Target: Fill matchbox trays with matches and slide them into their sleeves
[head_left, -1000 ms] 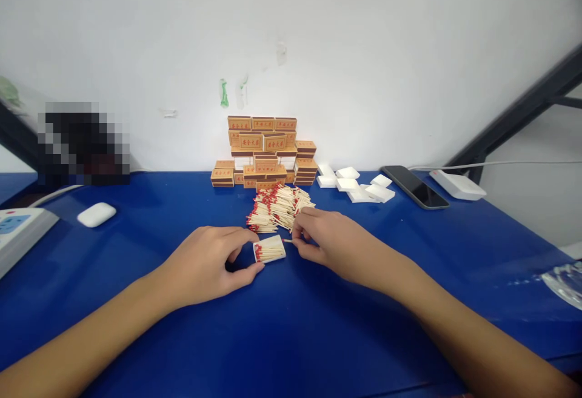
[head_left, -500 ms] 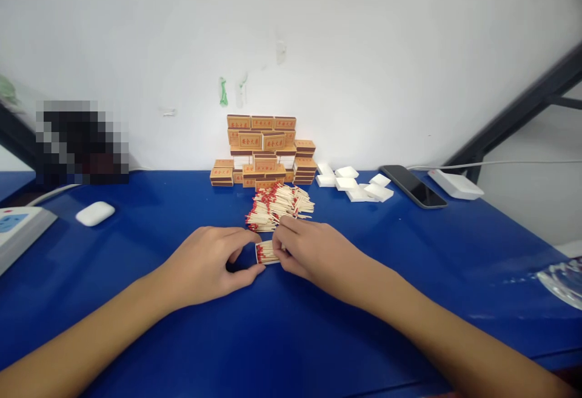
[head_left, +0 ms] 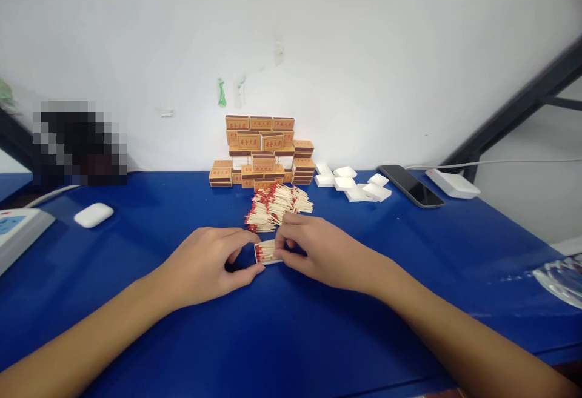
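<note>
1. The left hand (head_left: 209, 265) holds the tray (head_left: 271, 263) at its left end, forefinger at the far side and thumb at the near side.
2. The tray lies flat on the tabletop (head_left: 254, 337), in the middle of the scene between both hands, partly filled with matches (head_left: 265, 251), red heads to the left.
3. The right hand (head_left: 318, 249) reaches over the tray's right end, thumb and forefinger bent toward each other; whether they grip a match or the tray, I cannot tell.
4. Just beyond the tray lies a loose pile (head_left: 273, 207) of matches, many heads to the left.
5. Beyond the pile, matchboxes (head_left: 261, 149) are stacked near the wall (head_left: 364, 71).
6. Right of the stack are several white trays (head_left: 344, 184), some overlapping.
7. Farther right lies a dark phone (head_left: 411, 186).
8. At far left, a small white case (head_left: 93, 215) lies near a power strip (head_left: 27, 234).
</note>
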The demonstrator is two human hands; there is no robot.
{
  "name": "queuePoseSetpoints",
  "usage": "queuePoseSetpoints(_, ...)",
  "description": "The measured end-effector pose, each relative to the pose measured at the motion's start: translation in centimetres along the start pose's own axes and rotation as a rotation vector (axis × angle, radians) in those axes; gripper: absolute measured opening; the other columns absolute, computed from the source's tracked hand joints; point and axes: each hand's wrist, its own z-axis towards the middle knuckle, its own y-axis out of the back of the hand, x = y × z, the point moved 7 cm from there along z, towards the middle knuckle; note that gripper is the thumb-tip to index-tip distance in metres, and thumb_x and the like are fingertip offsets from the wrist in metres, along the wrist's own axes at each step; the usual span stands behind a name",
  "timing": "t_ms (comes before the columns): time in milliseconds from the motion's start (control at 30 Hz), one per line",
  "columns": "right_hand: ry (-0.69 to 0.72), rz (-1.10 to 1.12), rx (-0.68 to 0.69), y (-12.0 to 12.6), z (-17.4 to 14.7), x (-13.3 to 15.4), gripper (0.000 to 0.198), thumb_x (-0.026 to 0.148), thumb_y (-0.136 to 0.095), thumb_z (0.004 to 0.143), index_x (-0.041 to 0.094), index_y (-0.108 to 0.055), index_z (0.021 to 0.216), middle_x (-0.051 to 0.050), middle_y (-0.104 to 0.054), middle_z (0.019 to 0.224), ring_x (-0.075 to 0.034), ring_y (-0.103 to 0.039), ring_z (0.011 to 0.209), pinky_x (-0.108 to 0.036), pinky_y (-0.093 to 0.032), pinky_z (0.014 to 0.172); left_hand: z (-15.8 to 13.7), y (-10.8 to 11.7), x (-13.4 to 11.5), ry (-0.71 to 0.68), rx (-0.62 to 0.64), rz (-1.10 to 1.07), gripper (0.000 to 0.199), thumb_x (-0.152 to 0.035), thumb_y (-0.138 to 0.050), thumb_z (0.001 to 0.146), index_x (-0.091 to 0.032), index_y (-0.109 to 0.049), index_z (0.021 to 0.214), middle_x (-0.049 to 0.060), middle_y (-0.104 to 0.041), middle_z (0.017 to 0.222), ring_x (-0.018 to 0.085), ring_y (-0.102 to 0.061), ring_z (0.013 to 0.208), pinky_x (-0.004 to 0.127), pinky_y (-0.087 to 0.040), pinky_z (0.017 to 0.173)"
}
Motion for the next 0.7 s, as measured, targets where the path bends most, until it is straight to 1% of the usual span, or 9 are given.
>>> queuePoseSetpoints(100,-0.002,0.029,-0.042,-0.2,0.2,0.1,0.008,0.014,-0.064,0.096,0.017,-0.068,0.09,-0.002,-0.063,0.09,-0.013,-0.055,0.078,-0.027,-0.041,0.07,0.0,0.0,0.0,-0.002,0.003,-0.001,0.023,-0.04,-0.066,0.095,-0.022,-0.072,0.109,-0.005,-0.058,0.067,0.011,-0.053,0.056,0.025,-0.036,0.054)
queuePoseSetpoints(200,0.007,0.028,-0.065,0.4,0.2,-0.1,0.01,0.02,-0.064,0.1,0.017,-0.071,0.093,-0.003,-0.064,0.092,-0.014,-0.056,0.078,-0.027,-0.041,0.07,0.0,0.0,0.0,-0.001,0.003,0.003,0.024,-0.041,-0.067,0.095,-0.022,-0.072,0.11,-0.005,-0.058,0.067,0.011,-0.053,0.055,0.025,-0.036,0.054)
queuePoseSetpoints(267,-0.014,-0.004,-0.122,1.7,0.1,-0.9,0.013,0.023,-0.062,0.102,0.018,-0.071,0.093,-0.004,-0.065,0.092,-0.015,-0.057,0.079,-0.027,-0.04,0.07,0.0,0.0,0.0,0.0,-0.004,0.005,0.025,-0.041,-0.067,0.095,-0.023,-0.072,0.112,-0.005,-0.058,0.067,0.011,-0.053,0.055,0.024,-0.036,0.054)
queuePoseSetpoints(333,-0.074,-0.077,-0.21,3.6,-0.2,-2.1,0.016,0.024,-0.06,0.102,0.018,-0.069,0.09,-0.004,-0.064,0.088,-0.016,-0.057,0.078,-0.028,-0.039,0.069,0.0,0.0,0.1,-0.001,-0.005,0.008,0.026,-0.041,-0.066,0.096,-0.023,-0.072,0.113,-0.005,-0.058,0.067,0.011,-0.053,0.056,0.024,-0.037,0.055)
queuePoseSetpoints(367,-0.11,-0.129,-0.231,4.4,-0.4,-2.8,0.016,0.024,-0.061,0.101,0.018,-0.069,0.089,-0.003,-0.064,0.086,-0.016,-0.056,0.076,-0.029,-0.039,0.068,0.0,0.0,0.1,-0.003,-0.006,0.009,0.026,-0.041,-0.066,0.096,-0.023,-0.072,0.113,-0.005,-0.058,0.067,0.011,-0.053,0.056,0.024,-0.037,0.055)
queuePoseSetpoints(400,-0.144,-0.177,-0.224,4.9,-0.5,-3.5,0.014,0.025,-0.063,0.099,0.018,-0.069,0.088,-0.003,-0.064,0.084,-0.016,-0.056,0.076,-0.029,-0.038,0.067,0.0,0.0,0.1,-0.006,-0.006,0.009,0.026,-0.041,-0.066,0.096,-0.023,-0.072,0.113,-0.005,-0.058,0.067,0.011,-0.053,0.056,0.024,-0.037,0.055)
queuePoseSetpoints(467,-0.172,-0.207,-0.158,5.0,-0.6,-4.5,0.011,0.025,-0.068,0.095,0.019,-0.07,0.086,-0.003,-0.065,0.083,-0.017,-0.057,0.075,-0.029,-0.038,0.067,0.0,-0.1,0.1,-0.009,-0.009,0.009,0.026,-0.041,-0.066,0.096,-0.022,-0.072,0.113,-0.005,-0.059,0.068,0.011,-0.053,0.056,0.024,-0.037,0.055)
queuePoseSetpoints(600,-0.173,-0.171,-0.037,3.7,-0.7,-5.1,0.004,0.021,-0.071,0.092,0.02,-0.071,0.088,-0.003,-0.067,0.09,-0.017,-0.06,0.08,-0.029,-0.04,0.07,0.0,0.0,0.1,-0.004,-0.007,0.015,0.027,-0.042,-0.066,0.096,-0.022,-0.072,0.114,-0.005,-0.059,0.068,0.011,-0.053,0.056,0.025,-0.037,0.055)
queuePoseSetpoints(700,-0.204,-0.198,-0.009,3.3,-1.0,-5.3,0.009,0.028,-0.073,0.092,0.02,-0.069,0.091,-0.004,-0.068,0.093,-0.018,-0.06,0.082,-0.03,-0.041,0.07,0.0,0.0,0.1,0.005,0.005,0.012,0.028,-0.043,-0.066,0.096,-0.022,-0.072,0.114,-0.005,-0.058,0.069,0.011,-0.053,0.056,0.025,-0.037,0.056)
